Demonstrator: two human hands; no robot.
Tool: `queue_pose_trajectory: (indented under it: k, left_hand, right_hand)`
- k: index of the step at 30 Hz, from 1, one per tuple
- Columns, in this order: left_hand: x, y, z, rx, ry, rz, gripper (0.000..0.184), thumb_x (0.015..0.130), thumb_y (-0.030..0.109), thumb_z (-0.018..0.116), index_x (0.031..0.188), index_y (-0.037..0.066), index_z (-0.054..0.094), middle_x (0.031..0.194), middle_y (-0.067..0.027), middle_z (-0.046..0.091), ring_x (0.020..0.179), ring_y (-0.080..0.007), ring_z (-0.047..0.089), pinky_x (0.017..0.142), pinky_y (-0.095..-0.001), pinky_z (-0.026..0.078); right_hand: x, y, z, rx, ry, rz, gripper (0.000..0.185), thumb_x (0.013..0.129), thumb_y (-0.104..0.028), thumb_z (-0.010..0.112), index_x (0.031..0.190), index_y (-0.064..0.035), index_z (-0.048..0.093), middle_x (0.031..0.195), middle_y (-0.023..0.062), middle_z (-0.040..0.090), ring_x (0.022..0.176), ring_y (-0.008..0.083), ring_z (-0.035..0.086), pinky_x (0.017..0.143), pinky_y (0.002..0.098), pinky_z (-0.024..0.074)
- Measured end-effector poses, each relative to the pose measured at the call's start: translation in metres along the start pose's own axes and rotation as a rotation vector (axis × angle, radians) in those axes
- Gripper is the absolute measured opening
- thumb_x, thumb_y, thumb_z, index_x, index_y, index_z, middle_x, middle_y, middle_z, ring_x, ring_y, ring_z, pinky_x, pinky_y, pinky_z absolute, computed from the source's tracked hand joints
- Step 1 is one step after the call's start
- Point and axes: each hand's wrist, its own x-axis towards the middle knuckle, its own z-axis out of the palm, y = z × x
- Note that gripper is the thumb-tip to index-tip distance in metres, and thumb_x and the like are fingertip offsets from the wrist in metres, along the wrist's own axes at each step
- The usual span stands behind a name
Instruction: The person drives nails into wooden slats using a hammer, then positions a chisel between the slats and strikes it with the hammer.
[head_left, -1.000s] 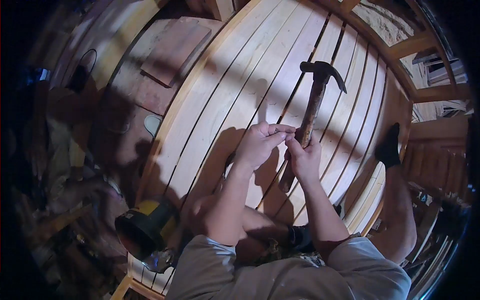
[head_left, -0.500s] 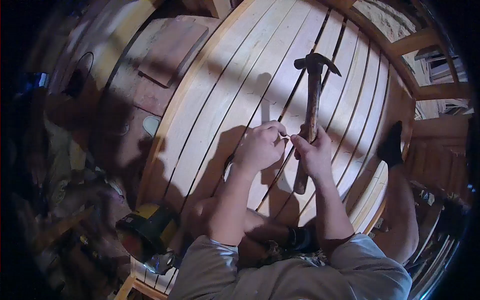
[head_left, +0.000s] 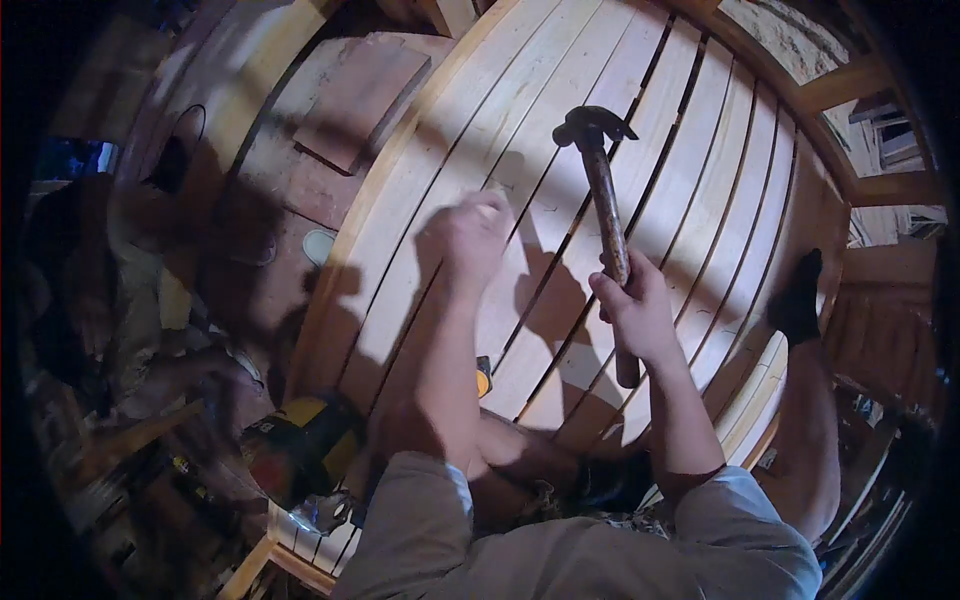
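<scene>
My right hand [head_left: 638,305] is wrapped round the wooden handle of a claw hammer [head_left: 606,190], whose dark metal head points away from me, above the slats. My left hand [head_left: 477,235] is over the pale wooden slats [head_left: 540,90], to the left of the hammer. Its fingers are curled together and blurred by motion; anything small between them cannot be made out. The slats form a wide panel with dark gaps, inside a wooden frame. A small yellow and black object [head_left: 483,378], perhaps a tape measure, shows beside my left forearm.
A yellow and dark green rounded object [head_left: 305,450] stands by my left elbow. Beyond the panel's left edge lie a flat board [head_left: 362,105] and a pale slipper [head_left: 318,246]. Another person's leg [head_left: 140,270] is at the far left. My foot in a dark sock [head_left: 797,297] rests at right.
My hands have come apart: the left moved left and away from me over the slats. The hammer's head has tilted left, still in my right hand. The yellow and black object is now uncovered.
</scene>
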Motion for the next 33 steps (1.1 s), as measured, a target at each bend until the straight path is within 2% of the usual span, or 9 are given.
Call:
queue_pose_trajectory:
  k: [1, 2, 3, 12, 21, 23, 27, 29, 33]
  left_hand:
    - [0.017, 0.001, -0.012, 0.083, 0.041, -0.19, 0.019, 0.089, 0.031, 0.069, 0.099, 0.014, 0.072, 0.085, -0.0141, 0.072, 0.081, -0.0262, 0.071, 0.073, -0.0369, 0.053]
    - [0.037, -0.041, 0.005, -0.029, 0.214, -0.058, 0.021, 0.09, 0.029, 0.069, 0.1, 0.01, 0.071, 0.09, -0.0126, 0.073, 0.083, -0.0256, 0.071, 0.076, -0.0373, 0.053]
    - [0.046, -0.041, 0.002, -0.063, 0.261, -0.057, 0.021, 0.091, 0.026, 0.069, 0.1, 0.007, 0.071, 0.094, -0.0113, 0.074, 0.087, -0.0258, 0.071, 0.08, -0.0368, 0.053]
    - [0.075, -0.083, 0.029, 0.082, 0.373, 0.121, 0.02, 0.093, 0.023, 0.064, 0.102, 0.008, 0.073, 0.098, -0.0102, 0.074, 0.092, -0.027, 0.071, 0.083, -0.0378, 0.053]
    - [0.076, -0.083, 0.032, 0.09, 0.318, 0.156, 0.018, 0.092, 0.02, 0.063, 0.101, 0.009, 0.073, 0.097, -0.0116, 0.074, 0.091, -0.0287, 0.071, 0.083, -0.037, 0.054]
    - [0.075, -0.083, 0.034, 0.131, 0.332, 0.177, 0.017, 0.092, 0.019, 0.061, 0.101, 0.009, 0.073, 0.097, -0.0118, 0.074, 0.091, -0.0296, 0.071, 0.083, -0.0373, 0.055]
    - [0.075, -0.079, 0.034, 0.132, 0.349, 0.121, 0.015, 0.092, 0.017, 0.06, 0.1, 0.011, 0.072, 0.095, -0.0123, 0.073, 0.09, -0.0316, 0.07, 0.082, -0.0387, 0.055]
    - [0.075, -0.082, 0.033, 0.141, 0.348, 0.127, 0.016, 0.093, 0.018, 0.059, 0.1, 0.011, 0.071, 0.094, -0.0131, 0.073, 0.09, -0.0324, 0.07, 0.082, -0.0395, 0.055]
    - [0.075, -0.083, 0.036, 0.306, 0.306, 0.107, 0.018, 0.094, 0.023, 0.058, 0.1, 0.013, 0.072, 0.092, -0.0147, 0.072, 0.09, -0.0352, 0.069, 0.082, -0.043, 0.054]
  right_hand:
    - [-0.004, -0.003, -0.003, 0.007, -0.003, -0.002, 0.023, 0.09, -0.012, 0.065, 0.106, 0.0008, 0.055, 0.07, 0.0014, 0.053, 0.059, 0.0089, 0.053, 0.052, 0.0276, 0.0439]
    - [-0.008, -0.009, -0.006, 0.049, -0.003, -0.014, 0.023, 0.09, -0.013, 0.065, 0.106, 0.0, 0.055, 0.072, 0.0007, 0.053, 0.059, 0.0084, 0.052, 0.052, 0.0271, 0.0435]
    - [-0.01, -0.012, -0.008, 0.091, -0.002, -0.025, 0.023, 0.091, -0.013, 0.065, 0.106, -0.0007, 0.054, 0.074, 0.0, 0.053, 0.059, 0.0079, 0.051, 0.052, 0.0266, 0.0431]
    - [-0.008, 0.012, -0.028, 0.07, -0.03, -0.066, 0.026, 0.09, -0.012, 0.065, 0.111, -0.0008, 0.054, 0.076, 0.0005, 0.053, 0.06, 0.0078, 0.052, 0.053, 0.0262, 0.0443]
    - [0.002, -0.007, -0.004, 0.092, -0.062, 0.002, 0.031, 0.099, -0.028, 0.061, 0.11, 0.0001, 0.055, 0.077, 0.0017, 0.054, 0.061, 0.0085, 0.054, 0.053, 0.026, 0.0451]
    - [0.004, -0.003, 0.007, 0.123, -0.097, -0.131, 0.035, 0.101, -0.035, 0.058, 0.106, -0.0008, 0.055, 0.077, 0.0015, 0.054, 0.061, 0.0088, 0.054, 0.054, 0.0267, 0.0454]
    - [0.012, -0.006, 0.027, 0.086, -0.168, -0.091, 0.037, 0.102, -0.039, 0.056, 0.101, -0.0019, 0.054, 0.073, 0.0016, 0.053, 0.063, 0.0095, 0.054, 0.056, 0.0276, 0.0453]
    - [0.015, -0.011, 0.034, -0.093, -0.177, -0.021, 0.041, 0.101, -0.041, 0.055, 0.101, 0.0005, 0.055, 0.068, 0.0053, 0.052, 0.062, 0.013, 0.054, 0.056, 0.0315, 0.0446]
    - [0.022, -0.015, 0.047, -0.224, -0.193, -0.092, 0.044, 0.1, -0.039, 0.057, 0.101, 0.0043, 0.056, 0.065, 0.0138, 0.055, 0.056, 0.0221, 0.053, 0.056, 0.0402, 0.0436]
